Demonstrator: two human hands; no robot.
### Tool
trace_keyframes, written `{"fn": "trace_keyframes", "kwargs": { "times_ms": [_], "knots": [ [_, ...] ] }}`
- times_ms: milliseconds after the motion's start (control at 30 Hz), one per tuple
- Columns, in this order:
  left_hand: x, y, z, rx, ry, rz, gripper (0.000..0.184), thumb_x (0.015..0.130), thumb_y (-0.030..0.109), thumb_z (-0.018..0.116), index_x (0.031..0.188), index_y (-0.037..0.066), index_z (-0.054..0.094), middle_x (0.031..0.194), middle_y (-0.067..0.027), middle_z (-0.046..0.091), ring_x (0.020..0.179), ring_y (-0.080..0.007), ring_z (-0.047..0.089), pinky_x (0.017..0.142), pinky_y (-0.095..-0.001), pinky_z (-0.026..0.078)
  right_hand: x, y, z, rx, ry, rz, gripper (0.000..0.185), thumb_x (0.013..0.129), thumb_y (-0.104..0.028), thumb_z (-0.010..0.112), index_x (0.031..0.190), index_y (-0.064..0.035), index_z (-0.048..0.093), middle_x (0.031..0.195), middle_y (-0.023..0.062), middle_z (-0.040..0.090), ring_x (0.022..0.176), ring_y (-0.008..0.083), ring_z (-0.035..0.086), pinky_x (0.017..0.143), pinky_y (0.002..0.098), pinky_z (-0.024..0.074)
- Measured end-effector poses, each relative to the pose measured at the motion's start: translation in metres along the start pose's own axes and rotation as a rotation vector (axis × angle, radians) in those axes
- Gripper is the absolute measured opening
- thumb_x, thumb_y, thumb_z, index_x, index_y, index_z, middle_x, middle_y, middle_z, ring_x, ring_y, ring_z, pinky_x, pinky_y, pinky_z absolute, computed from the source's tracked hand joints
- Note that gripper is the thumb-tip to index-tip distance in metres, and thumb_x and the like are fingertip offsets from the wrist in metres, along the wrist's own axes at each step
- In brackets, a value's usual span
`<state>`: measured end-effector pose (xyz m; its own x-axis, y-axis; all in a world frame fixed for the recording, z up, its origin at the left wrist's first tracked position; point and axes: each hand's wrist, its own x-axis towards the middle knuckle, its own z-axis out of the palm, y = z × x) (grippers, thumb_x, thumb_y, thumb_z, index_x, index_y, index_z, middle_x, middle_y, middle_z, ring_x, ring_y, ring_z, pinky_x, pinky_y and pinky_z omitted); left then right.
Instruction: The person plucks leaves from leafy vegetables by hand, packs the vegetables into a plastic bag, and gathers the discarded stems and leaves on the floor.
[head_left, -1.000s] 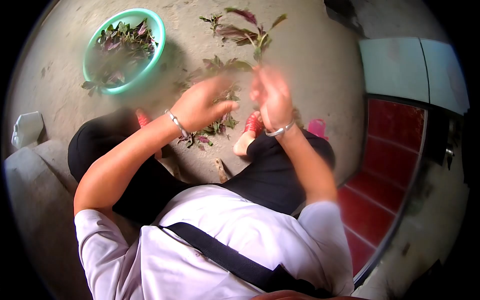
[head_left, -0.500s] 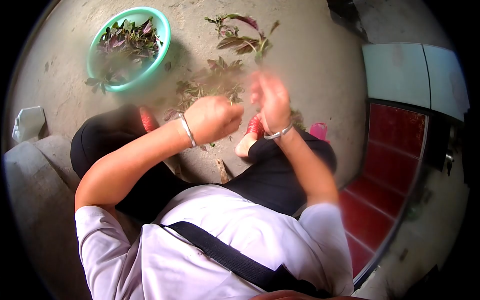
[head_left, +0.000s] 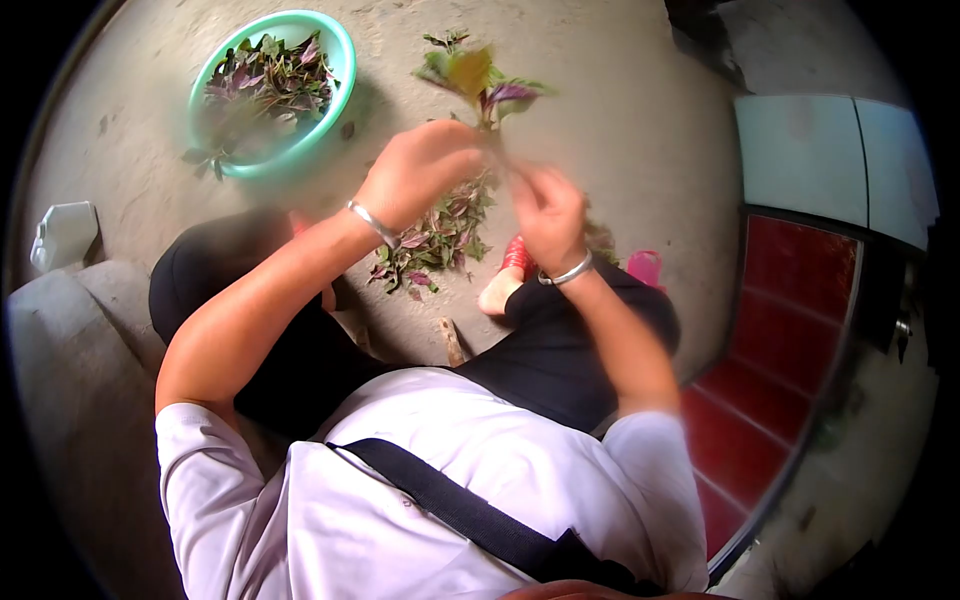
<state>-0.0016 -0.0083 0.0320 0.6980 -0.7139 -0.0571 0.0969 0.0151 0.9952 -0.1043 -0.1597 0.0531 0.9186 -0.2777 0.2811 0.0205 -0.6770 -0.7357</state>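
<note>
My left hand (head_left: 420, 175) is closed with its fingertips on the stem of a leafy sprig (head_left: 485, 85). My right hand (head_left: 550, 210) pinches the lower part of that same stem, just right of the left hand. Green and purple leaves spread from the sprig above both hands, blurred by motion. Below them, a loose pile of similar leaves (head_left: 440, 240) lies on the floor, partly hidden behind the left hand. At the upper left, a mint-green basin (head_left: 347, 85) holds many leafy pieces, some hanging over its near rim.
Concrete floor (head_left: 620, 130) surrounds the leaves. My foot in a red sandal (head_left: 515, 258) is close to the pile. A pink object (head_left: 645, 267) sits by my right knee. Red tiles (head_left: 790, 300) line the right side, and a white container (head_left: 65, 235) stands at far left.
My left hand has moved up and right to meet the right hand at the stem. The sprig has shifted slightly left, and more of the floor pile shows.
</note>
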Motion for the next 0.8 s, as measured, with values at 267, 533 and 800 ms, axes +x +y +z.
{"fn": "trace_keyframes", "kwargs": {
  "times_ms": [267,533,800],
  "knots": [
    [-0.002,0.017,0.0,-0.284,0.017,-0.359,0.022,0.088,0.025,0.049,0.088,0.003,0.054,0.079,-0.0035,0.06,0.062,-0.0057,0.05,0.058,-0.0201,0.044,-0.001,-0.001,0.003,-0.12,0.011,-0.098,0.018,0.074,-0.002,0.059,0.092,-0.0065,0.061,0.065,0.0088,0.051,0.054,0.0228,0.052,0.049,0.0314,0.0411],
    [-0.005,0.01,-0.004,-0.601,-0.255,-0.502,0.029,0.088,0.028,0.047,0.084,0.002,0.058,0.072,-0.0008,0.057,0.06,-0.0058,0.049,0.055,-0.0172,0.039,0.0,-0.002,0.002,-0.219,0.02,-0.18,0.021,0.071,0.002,0.058,0.091,-0.0058,0.062,0.066,0.0096,0.051,0.056,0.0269,0.054,0.05,0.0339,0.0431],
    [-0.008,0.023,-0.005,-0.353,-0.311,-0.404,0.02,0.084,0.022,0.054,0.089,0.003,0.055,0.07,-0.001,0.052,0.064,-0.0101,0.052,0.059,-0.0224,0.043,0.003,0.002,-0.004,-0.246,0.031,-0.227,0.023,0.071,0.003,0.056,0.091,-0.0077,0.062,0.065,0.0091,0.049,0.052,0.0247,0.052,0.047,0.0316,0.0414]
  ]
}}
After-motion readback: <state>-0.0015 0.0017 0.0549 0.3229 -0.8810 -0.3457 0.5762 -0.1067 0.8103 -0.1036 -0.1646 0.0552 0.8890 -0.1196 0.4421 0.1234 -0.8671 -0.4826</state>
